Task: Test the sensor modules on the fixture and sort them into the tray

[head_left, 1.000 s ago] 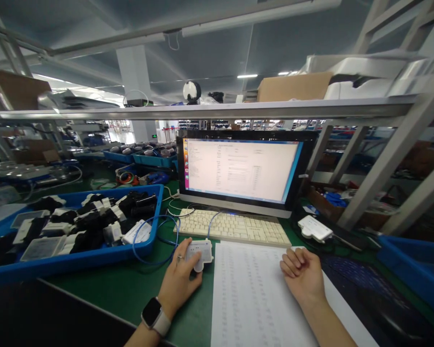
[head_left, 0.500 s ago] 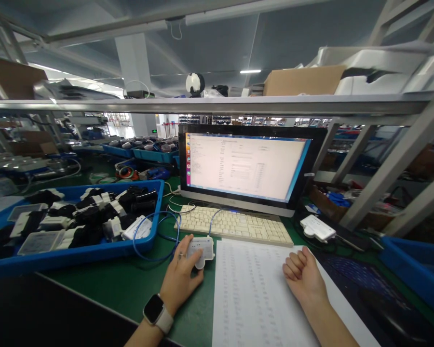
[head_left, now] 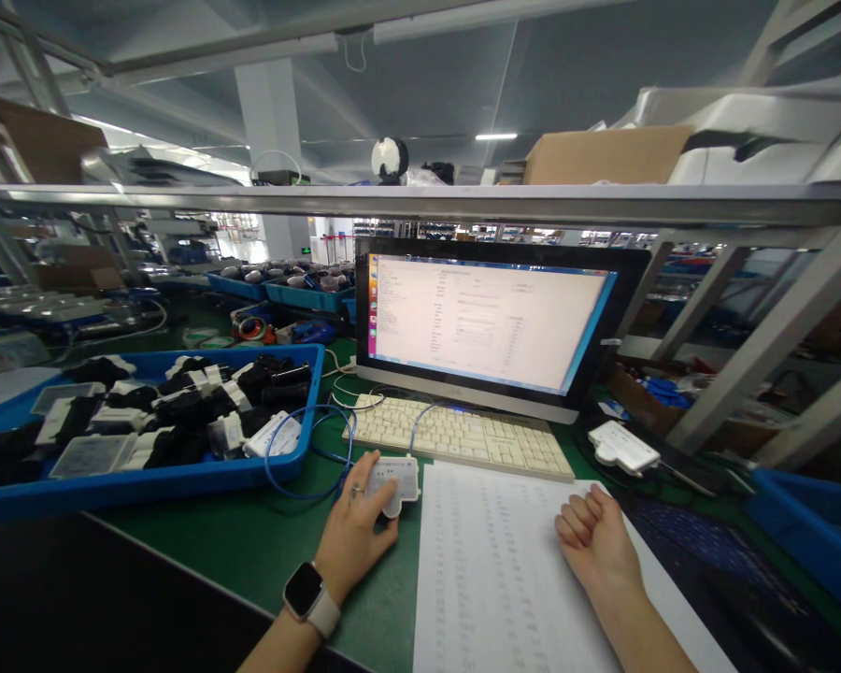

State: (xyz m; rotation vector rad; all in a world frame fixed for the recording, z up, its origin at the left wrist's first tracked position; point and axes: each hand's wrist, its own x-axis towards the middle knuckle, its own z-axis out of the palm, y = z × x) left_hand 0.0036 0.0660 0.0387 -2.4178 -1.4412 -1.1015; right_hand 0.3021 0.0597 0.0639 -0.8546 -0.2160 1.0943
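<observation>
Your left hand (head_left: 354, 535), between six and seven o'clock, is gripping a white plastic casing (head_left: 405, 478), the thumb pressing its printed face above the green counter (head_left: 385, 612). Your right hand (head_left: 598, 547) is closing its grip in a loose fist, between four and five o'clock, over a printed sheet (head_left: 480, 570); nothing is showing inside it. A cream keyboard (head_left: 463, 435) is lying just beyond the sheet, and behind it a monitor (head_left: 491, 322) is glowing. Toward four o'clock a second white casing (head_left: 623, 447) is lying apart. A blue tray (head_left: 203, 484) is filling eight to nine o'clock, holding jumbled black-and-white parts (head_left: 203, 383). Overhead, a long shelf (head_left: 420, 200) is crossing at twelve o'clock, bearing a cardboard box (head_left: 606, 154) toward two. A pale pillar (head_left: 270, 107) is standing toward eleven, and one ceiling light (head_left: 496, 136) is shining near one.
</observation>
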